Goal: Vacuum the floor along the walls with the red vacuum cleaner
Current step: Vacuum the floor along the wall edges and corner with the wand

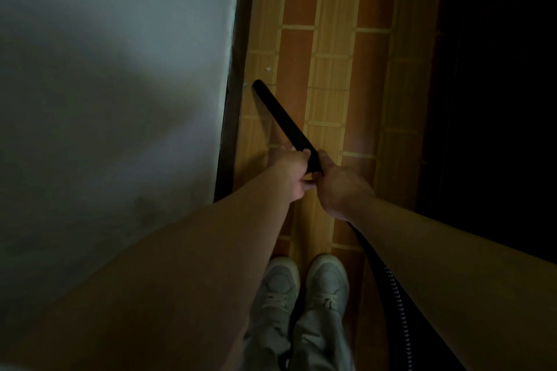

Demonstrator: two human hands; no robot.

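Both hands are clenched round the black vacuum wand at its near end. The left hand wraps it from the wall side, and the right hand grips it just behind, with the knuckles of the two hands nearly touching. Both forearms reach forward and down from the bottom of the view.

From the grip the wand slants away to the left, and its tip is down at the floor just beside the dark baseboard. Behind the right hand a black ribbed hose runs back under the right forearm and out of the lower edge. The wand and this hose are the parts of the vacuum cleaner that show.

A small pale speck lies on the floor a little beyond the wand tip, near the baseboard. The floor has a wood pattern in orange-brown and yellow strips. A pale wall fills the left side, dim and shadowed, while the far right is too dark to read.

Below the hands stand two light sneakers side by side, toes pointing along the wall, under light grey trousers.
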